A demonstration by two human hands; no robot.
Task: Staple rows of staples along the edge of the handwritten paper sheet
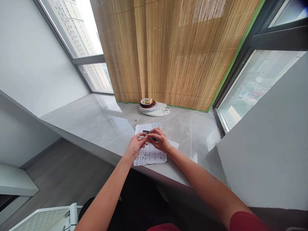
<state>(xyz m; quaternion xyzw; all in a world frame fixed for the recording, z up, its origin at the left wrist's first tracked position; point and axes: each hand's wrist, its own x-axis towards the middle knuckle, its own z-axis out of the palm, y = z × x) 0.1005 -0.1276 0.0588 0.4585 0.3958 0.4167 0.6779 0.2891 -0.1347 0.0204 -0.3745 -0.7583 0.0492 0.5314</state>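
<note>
Black pen (145, 131) grasped by right hand (160, 140) and left hand (136, 145), yellow item (148, 101) on stacked plates (150, 109)

From here I cannot read the writing (145, 158) on the paper (157, 156); above it, fingers (154, 135) hide part of the black pen (146, 131); beyond it, the plates (149, 109) bear a yellow item (148, 101) too small to identify; nearer than it, my view crops the red sleeve (245, 221).

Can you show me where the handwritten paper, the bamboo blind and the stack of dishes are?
Handwritten paper (152, 154): head view, on its written lower part.
Bamboo blind (173, 54): head view, on its middle slats.
Stack of dishes (148, 109): head view, on a white front rim.
</note>
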